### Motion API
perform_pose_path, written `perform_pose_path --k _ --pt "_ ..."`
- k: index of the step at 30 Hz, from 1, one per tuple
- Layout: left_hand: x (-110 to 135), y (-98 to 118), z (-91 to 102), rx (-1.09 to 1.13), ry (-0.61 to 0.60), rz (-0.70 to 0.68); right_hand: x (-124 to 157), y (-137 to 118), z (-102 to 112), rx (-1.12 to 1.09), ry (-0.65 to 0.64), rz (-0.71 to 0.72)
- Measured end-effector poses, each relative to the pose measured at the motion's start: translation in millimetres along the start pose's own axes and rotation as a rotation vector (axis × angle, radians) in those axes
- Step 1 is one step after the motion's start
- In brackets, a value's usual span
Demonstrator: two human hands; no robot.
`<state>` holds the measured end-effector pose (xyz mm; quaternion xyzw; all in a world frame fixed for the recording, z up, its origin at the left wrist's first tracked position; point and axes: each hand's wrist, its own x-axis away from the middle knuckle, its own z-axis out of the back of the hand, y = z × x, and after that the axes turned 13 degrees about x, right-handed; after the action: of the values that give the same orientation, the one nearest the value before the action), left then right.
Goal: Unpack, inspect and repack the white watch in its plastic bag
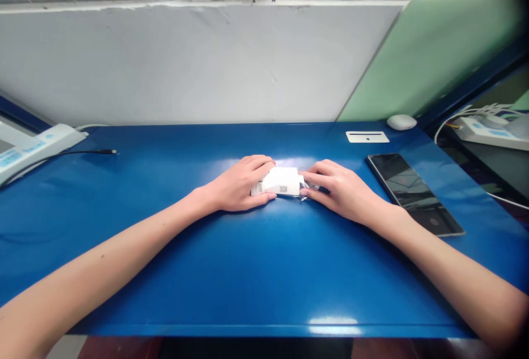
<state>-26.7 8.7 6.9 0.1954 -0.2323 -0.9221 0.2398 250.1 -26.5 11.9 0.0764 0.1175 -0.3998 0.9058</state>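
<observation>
On the blue table (231,271), near its middle, lies a small white packet (285,180) with a printed square code and a clear plastic wrapper at its right end. My left hand (248,183) is closed around the packet's left end, thumb along the near side and fingers along the far side. At the right end, my right hand (333,185) pinches the clear plastic between thumb and fingers. What the packet contains cannot be made out.
Right of my right hand lies a black smartphone (413,191). Behind it are a white slotted card (367,137) and a white rounded case (401,122). A white power strip (45,147) and a black cable (88,152) are at left; another power strip (491,132) is at right.
</observation>
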Motion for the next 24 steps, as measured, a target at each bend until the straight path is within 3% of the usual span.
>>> perform_pose_path --k 9,24 --pt "-1 0 -0.2 -0.009 -0.014 0.014 -3 -6 -5 -0.137 0.035 -0.063" --pt "-1 -1 -1.6 -0.015 0.017 0.02 -3 3 -1 0.001 0.028 -0.036"
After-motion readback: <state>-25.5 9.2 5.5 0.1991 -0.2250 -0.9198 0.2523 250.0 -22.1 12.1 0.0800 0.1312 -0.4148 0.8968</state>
